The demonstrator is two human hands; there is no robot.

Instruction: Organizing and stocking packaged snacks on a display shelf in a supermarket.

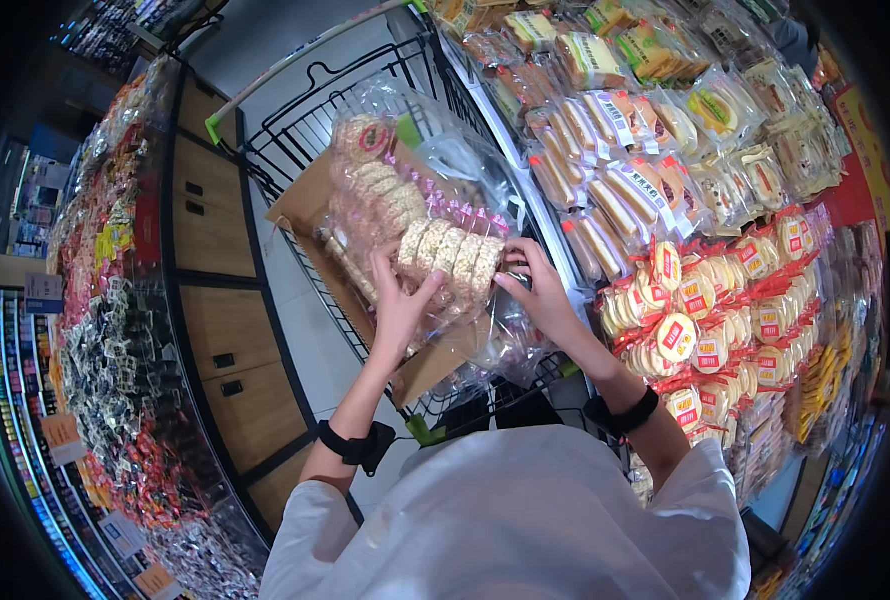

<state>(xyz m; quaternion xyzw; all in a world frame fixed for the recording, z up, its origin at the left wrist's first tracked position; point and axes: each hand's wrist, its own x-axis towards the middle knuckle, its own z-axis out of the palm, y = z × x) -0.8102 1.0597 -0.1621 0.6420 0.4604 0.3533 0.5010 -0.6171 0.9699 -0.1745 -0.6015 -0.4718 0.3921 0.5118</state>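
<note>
Between my two hands is a row of wrapped puffed-grain cakes [451, 259], above an open cardboard box [426, 371] with a clear plastic liner. My left hand [403, 300] holds the row's left end, thumb on top. At the right end, my right hand [538, 289] grips the wrapped cakes with thumb and fingers. More packed grain cakes [377, 180] lie beyond, inside the clear liner [452, 150]. The box rests in a black wire shopping cart [325, 112].
Packaged sandwich breads [640, 195] and red-tied bags of round pale cakes [696, 337] fill the display on the right. Wrapped sweets [129, 360] are heaped on the left, over wooden cabinets [223, 330]. The cart's handle [302, 56] crosses the far end.
</note>
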